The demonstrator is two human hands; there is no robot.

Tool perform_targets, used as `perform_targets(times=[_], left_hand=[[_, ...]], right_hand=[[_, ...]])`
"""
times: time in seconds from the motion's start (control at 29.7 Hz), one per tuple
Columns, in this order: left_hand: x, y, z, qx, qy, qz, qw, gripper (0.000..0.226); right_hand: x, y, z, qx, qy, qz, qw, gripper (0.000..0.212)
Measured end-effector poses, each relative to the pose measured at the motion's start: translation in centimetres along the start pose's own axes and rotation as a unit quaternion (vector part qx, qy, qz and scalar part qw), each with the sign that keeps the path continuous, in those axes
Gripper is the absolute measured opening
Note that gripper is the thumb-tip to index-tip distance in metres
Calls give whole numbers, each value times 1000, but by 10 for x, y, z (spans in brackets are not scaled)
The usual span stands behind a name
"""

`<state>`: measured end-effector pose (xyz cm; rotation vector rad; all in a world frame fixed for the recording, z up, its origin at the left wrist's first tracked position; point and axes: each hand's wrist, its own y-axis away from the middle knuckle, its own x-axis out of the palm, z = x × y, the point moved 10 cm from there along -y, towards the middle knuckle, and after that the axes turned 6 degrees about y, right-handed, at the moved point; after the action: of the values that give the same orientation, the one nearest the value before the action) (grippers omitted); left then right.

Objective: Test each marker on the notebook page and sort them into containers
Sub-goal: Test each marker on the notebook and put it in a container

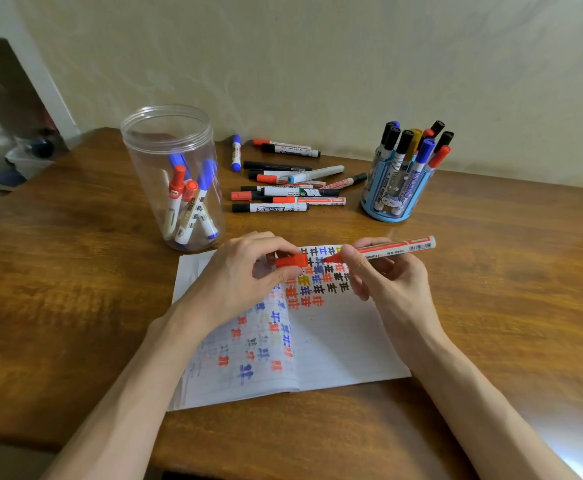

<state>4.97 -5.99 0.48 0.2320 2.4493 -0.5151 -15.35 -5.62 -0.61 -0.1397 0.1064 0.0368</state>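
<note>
- Your right hand [383, 275] pinches the uncapped red marker [397, 247] near its tip, barrel pointing right.
- Your left hand [245, 275] pinches its red cap [292, 261], just apart from the tip.
- Both are over the marked top of the open notebook [335, 341]; clear jar [172, 174] and blue holder [397, 192] stand behind.

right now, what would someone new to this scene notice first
Dead centre, the left hand pinches a red cap while the right hand holds the uncapped red marker over a notebook crowded with red, blue and black test marks. Behind, a clear jar at left holds a few markers, a blue holder at right is packed with them, and a loose pile lies between.
</note>
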Motion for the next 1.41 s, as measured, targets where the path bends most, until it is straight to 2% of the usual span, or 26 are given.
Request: perform_targets(times=[0.17,0.37,0.64,0.81,0.91,1.08,1.41], left_hand=[[2,0,3,-10,-2,1,1000,42],[4,1,-4,1,5,6,1000,42],[0,1,-8,8,6,-8,1000,42],[2,1,-6,7,23,-1,1000,37],[-2,0,-6,1,30,-10,999,38],[-1,4,-4,-23,41,-7,999,41],[-7,5,-9,-7,35,-52,998,41]], right_hand=[[6,1,0,1,-11,17,1000,27],[17,2,-2,1,-1,50,999,24],[22,1,-11,74,-88,67,991,34],[13,-3,-9,50,-29,72,996,19],[5,-6,-1,29,6,84,996,21],[2,-11,3,-47,187,130,972,21],[7,-14,-3,-99,177,82,976,26]])
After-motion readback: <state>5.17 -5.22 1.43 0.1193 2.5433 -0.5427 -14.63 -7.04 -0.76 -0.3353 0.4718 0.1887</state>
